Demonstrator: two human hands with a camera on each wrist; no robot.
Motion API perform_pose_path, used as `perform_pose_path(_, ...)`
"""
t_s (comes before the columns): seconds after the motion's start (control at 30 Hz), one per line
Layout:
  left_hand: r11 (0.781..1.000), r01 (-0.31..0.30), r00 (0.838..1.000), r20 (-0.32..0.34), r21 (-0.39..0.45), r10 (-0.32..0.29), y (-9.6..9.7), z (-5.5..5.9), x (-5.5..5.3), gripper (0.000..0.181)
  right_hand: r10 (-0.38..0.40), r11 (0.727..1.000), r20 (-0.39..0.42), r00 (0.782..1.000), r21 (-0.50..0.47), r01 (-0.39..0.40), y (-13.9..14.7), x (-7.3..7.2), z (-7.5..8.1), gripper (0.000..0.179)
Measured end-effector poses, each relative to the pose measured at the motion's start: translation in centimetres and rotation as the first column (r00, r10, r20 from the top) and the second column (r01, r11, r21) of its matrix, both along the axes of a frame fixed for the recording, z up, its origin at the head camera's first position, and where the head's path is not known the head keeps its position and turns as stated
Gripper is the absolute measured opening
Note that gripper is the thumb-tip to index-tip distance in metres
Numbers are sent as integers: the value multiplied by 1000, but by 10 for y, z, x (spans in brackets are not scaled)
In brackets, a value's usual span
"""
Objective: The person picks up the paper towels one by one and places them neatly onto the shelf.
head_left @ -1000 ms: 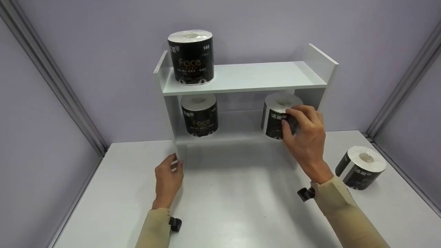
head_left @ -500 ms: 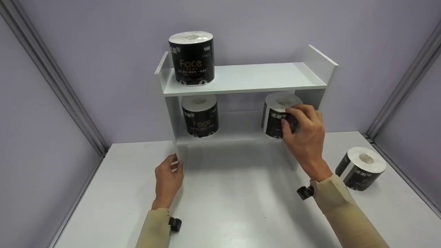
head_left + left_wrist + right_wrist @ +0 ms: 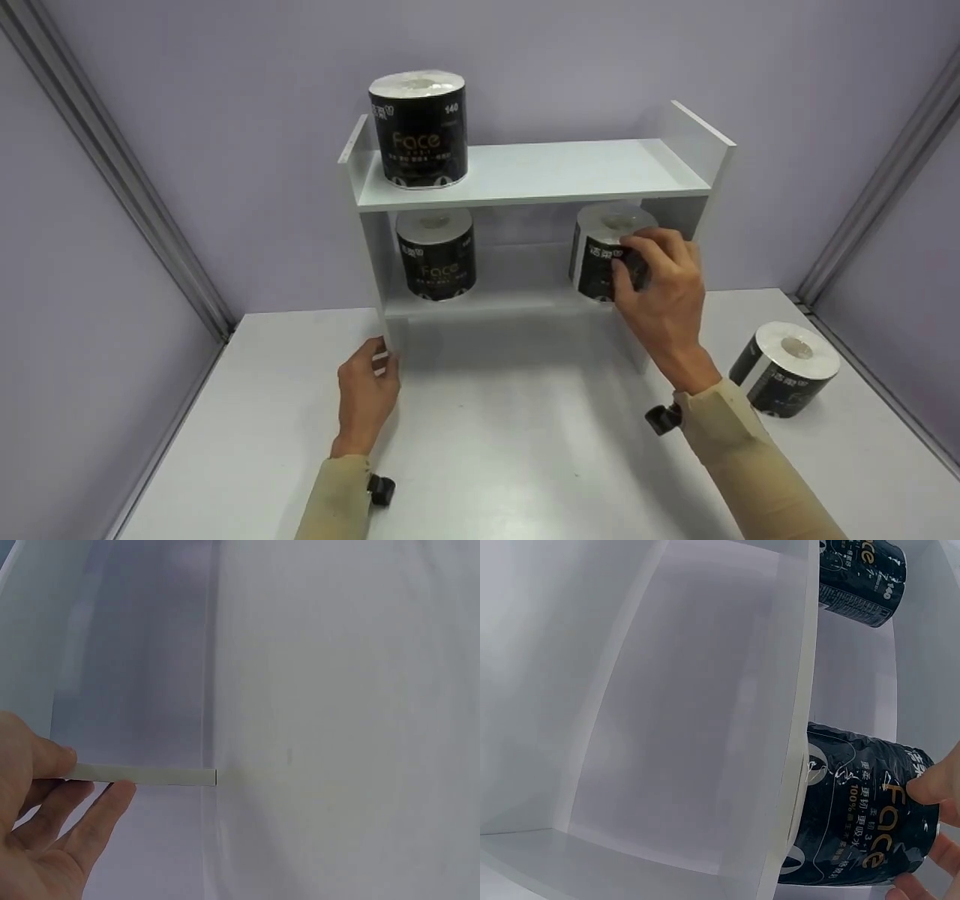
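In the head view, my right hand (image 3: 664, 292) holds a roll of toilet paper (image 3: 598, 262) in black-and-white wrap, standing upright at the right of the shelf unit's middle board. The right wrist view shows the thumb (image 3: 934, 781) against the side of that roll (image 3: 855, 814), with fingers around its top end. My left hand (image 3: 367, 397) pinches the lower front edge of the white shelf unit's left side panel (image 3: 372, 262). Close up in the left wrist view, the panel edge (image 3: 161, 775) lies between thumb and fingers.
Another roll (image 3: 437, 259) stands at the left of the middle board, and one (image 3: 420, 139) stands above it on the top board (image 3: 570, 169). A further roll (image 3: 784, 375) sits on the white table (image 3: 495, 465), right of the unit. Walls (image 3: 525, 67) enclose the back and sides.
The scene sits slightly lower in the head view than before. Both hands keep their places, one on the panel and one on the roll.
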State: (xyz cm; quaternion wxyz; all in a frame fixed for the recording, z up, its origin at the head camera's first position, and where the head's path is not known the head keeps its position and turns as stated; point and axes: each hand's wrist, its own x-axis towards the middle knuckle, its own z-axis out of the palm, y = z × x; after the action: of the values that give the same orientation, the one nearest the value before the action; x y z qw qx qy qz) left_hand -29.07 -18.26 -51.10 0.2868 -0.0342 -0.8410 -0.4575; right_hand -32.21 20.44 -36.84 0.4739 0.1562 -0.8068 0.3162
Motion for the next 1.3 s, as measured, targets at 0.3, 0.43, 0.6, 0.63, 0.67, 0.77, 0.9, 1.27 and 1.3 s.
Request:
perform_pose_path(0.3, 1000, -3, 1000, -20, 2, 3, 0, -1, -1, 22, -2, 1000, 10, 1000, -1, 2, -1, -3, 0, 23)
perform_pose_path(0.43, 1000, -5, 1000, -6, 11, 5, 0, 0, 0, 22, 1, 1000, 10, 1000, -18, -1, -2, -3, 0, 24)
perform_pose_path(0.6, 1000, -1, 1000, 1, 9, 1, 0, 0, 1, 22, 1, 1000, 18, 1000, -22, -1, -3, -3, 1, 24)
perform_pose_path(0.63, 1000, -2, 1000, 1, 8, 2, 1, 0, 1, 22, 2, 1000, 19, 1000, -24, -2, -3, -4, 1, 24)
perform_pose_path(0.67, 1000, -4, 1000, -1, 5, 4, 1, 0, 1, 22, 3, 1000, 20, 1000, -25, -3, -3, -4, 1, 24)
perform_pose_path(0.77, 1000, -3, 1000, 2, 3, 3, 1, 1, 1, 22, 3, 1000, 23, 1000, -25, -3, -3, -5, 1, 23)
perform_pose_path(0.9, 1000, -3, 1000, 9, 8, 3, -1, 0, 1, 23, -3, 1000, 29, 1000, -27, 4, -4, -6, 1, 23)
perform_pose_path(1.27, 1000, -1, 1000, 13, 16, 1, 0, 0, 1, 21, -23, 999, 50, 998, -30, 25, -4, -8, 1, 23)
perform_pose_path(1.3, 1000, -4, 1000, 11, 15, 4, 0, 0, 1, 21, -26, 999, 51, 998, -27, 28, -5, -8, 1, 23)
